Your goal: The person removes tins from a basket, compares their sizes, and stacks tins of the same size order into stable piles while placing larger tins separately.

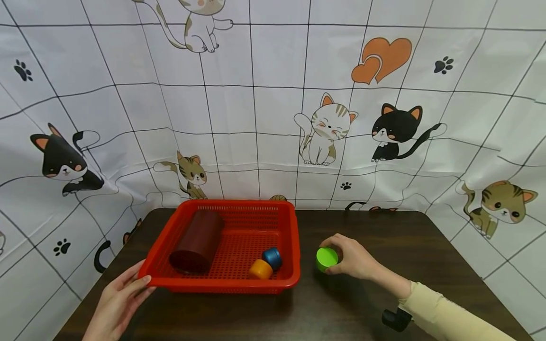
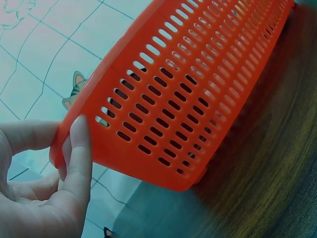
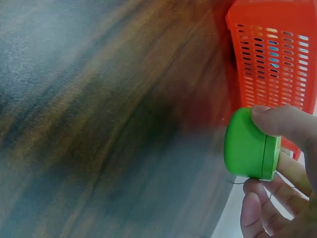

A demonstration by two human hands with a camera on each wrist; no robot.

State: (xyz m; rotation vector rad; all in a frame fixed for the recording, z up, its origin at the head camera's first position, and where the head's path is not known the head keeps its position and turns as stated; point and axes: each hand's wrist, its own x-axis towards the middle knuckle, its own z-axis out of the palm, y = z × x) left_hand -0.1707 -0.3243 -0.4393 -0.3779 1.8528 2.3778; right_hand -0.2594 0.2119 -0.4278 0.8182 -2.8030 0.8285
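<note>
A red plastic basket point(image 1: 239, 237) with slotted sides is at the middle left of the table. My left hand point(image 1: 121, 299) pinches its near left corner; the left wrist view shows thumb and fingers on either side of the rim point(image 2: 106, 79). Right of the basket, my right hand point(image 1: 350, 258) holds a small round green container point(image 1: 326, 258) between thumb and fingers. A seam near one end of the green container point(image 3: 247, 146) shows in the right wrist view. Inside the basket lie a dark brown cylinder point(image 1: 199, 241), a small blue container point(image 1: 272, 258) and a small orange container point(image 1: 260, 270).
The dark wood-grain table point(image 1: 375, 232) extends around the basket and under both hands. Behind it and at both sides hangs a white cloth point(image 1: 273, 109) with grid lines and cartoon cats. A black strap piece point(image 1: 396, 319) sits at my right wrist.
</note>
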